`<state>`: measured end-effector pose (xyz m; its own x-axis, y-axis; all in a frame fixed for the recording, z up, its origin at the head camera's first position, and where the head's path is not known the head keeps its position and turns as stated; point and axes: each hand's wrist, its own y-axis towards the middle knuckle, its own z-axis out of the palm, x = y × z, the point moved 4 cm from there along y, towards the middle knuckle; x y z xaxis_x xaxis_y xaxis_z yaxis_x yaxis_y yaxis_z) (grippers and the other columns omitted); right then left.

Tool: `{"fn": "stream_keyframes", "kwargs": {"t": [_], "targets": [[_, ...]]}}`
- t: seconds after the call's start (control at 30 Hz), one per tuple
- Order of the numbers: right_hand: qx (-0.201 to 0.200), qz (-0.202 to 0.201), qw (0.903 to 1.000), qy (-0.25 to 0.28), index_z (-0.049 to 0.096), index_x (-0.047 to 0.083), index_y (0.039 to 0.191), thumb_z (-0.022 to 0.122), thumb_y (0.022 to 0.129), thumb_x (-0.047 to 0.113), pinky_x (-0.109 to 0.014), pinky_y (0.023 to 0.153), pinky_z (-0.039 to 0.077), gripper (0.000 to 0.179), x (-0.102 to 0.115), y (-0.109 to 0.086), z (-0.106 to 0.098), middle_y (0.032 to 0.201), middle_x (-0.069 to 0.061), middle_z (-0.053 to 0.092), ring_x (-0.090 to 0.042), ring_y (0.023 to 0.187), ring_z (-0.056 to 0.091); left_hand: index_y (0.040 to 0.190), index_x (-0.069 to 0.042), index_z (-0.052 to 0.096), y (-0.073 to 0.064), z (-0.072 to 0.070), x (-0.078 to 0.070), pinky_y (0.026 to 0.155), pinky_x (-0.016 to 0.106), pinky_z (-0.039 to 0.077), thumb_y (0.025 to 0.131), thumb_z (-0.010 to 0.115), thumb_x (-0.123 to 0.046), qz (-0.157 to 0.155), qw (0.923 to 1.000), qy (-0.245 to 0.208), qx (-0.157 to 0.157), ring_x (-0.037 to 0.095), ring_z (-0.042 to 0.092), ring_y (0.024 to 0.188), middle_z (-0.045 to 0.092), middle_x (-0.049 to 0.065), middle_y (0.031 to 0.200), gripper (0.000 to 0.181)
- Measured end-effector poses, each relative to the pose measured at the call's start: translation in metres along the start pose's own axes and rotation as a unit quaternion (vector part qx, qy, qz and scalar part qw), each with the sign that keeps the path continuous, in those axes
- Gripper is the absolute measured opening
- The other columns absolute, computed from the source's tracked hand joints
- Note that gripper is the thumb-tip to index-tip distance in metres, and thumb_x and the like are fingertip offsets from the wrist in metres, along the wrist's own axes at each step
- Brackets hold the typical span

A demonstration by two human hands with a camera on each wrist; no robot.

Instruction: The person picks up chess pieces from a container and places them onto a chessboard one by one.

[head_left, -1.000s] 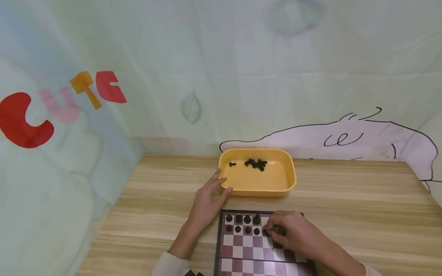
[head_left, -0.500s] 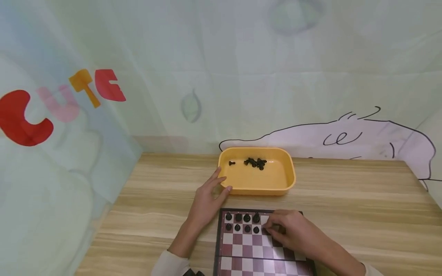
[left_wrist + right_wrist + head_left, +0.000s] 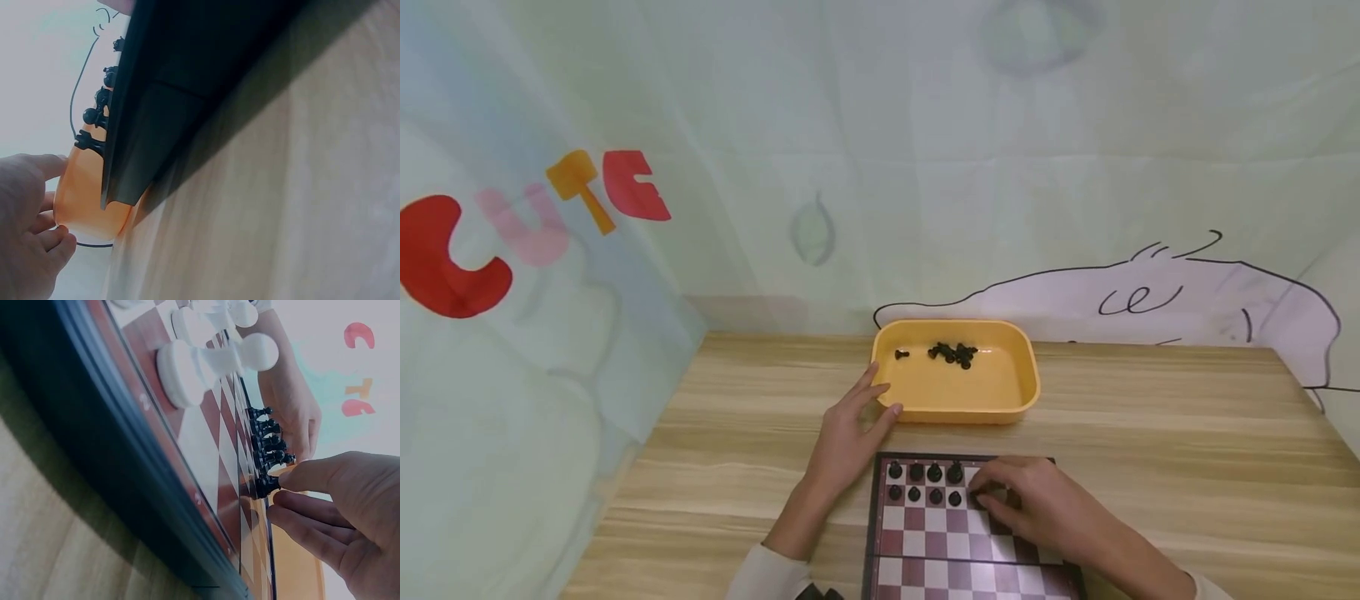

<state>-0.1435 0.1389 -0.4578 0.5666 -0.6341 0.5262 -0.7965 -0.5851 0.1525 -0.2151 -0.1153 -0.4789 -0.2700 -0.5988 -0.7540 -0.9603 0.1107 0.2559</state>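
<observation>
My right hand is over the far part of a chessboard, thumb and index finger pinching a small black chess pawn. In the head view the fingers mostly hide that pawn, at the end of the front row of black pieces. To its left stand two short rows of black chess pieces, upright on their squares. My left hand rests at the near left corner of a yellow plastic tub, fingers spread over the rim and thumb against its front side.
Several black chess pieces lie heaped in the tub, with one apart to the left. White chess pieces stand on the board's near side in the right wrist view. A printed curtain hangs behind the wooden table.
The head view has shifted very slightly. My right fingers have moved a little at the pawn's place; my left hand stays at the tub.
</observation>
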Motion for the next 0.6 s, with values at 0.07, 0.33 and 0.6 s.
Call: {"fn": "stream_keyframes", "kwargs": {"t": [0.07,0.33,0.6], "targets": [[0.003,0.008,1.0,0.004,0.079,0.021,0.105,0.081,0.093,0.01,-0.023,0.076,0.064,0.016,-0.001,0.0,0.001,0.1,0.013,0.079,0.005,0.089,0.067,0.137,-0.008,0.07,0.0,0.0,0.0,0.127,0.047,0.038,0.102,0.073,-0.038,-0.002,1.0,-0.002,0.002,0.028,0.045,0.153,0.042,0.002,0.168,0.046],[-0.001,0.008,0.9999,0.012,0.077,0.021,0.108,0.077,0.098,0.014,-0.023,0.075,0.064,0.012,0.001,0.001,-0.003,0.1,0.013,0.079,0.006,0.088,0.066,0.136,-0.008,0.07,0.001,-0.001,0.002,0.126,0.047,0.038,0.102,0.073,-0.037,-0.003,1.0,-0.002,-0.003,0.027,0.045,0.153,0.043,0.003,0.167,0.045],[-0.035,0.007,0.999,0.026,0.077,0.02,0.109,0.077,0.098,0.014,-0.018,0.072,0.063,0.013,0.004,0.003,-0.01,0.101,0.012,0.078,0.006,0.085,0.065,0.137,-0.008,0.07,0.0,0.0,0.002,0.127,0.047,0.037,0.102,0.073,-0.038,-0.007,1.0,-0.003,0.004,0.027,0.044,0.154,0.042,0.003,0.168,0.047]]}}
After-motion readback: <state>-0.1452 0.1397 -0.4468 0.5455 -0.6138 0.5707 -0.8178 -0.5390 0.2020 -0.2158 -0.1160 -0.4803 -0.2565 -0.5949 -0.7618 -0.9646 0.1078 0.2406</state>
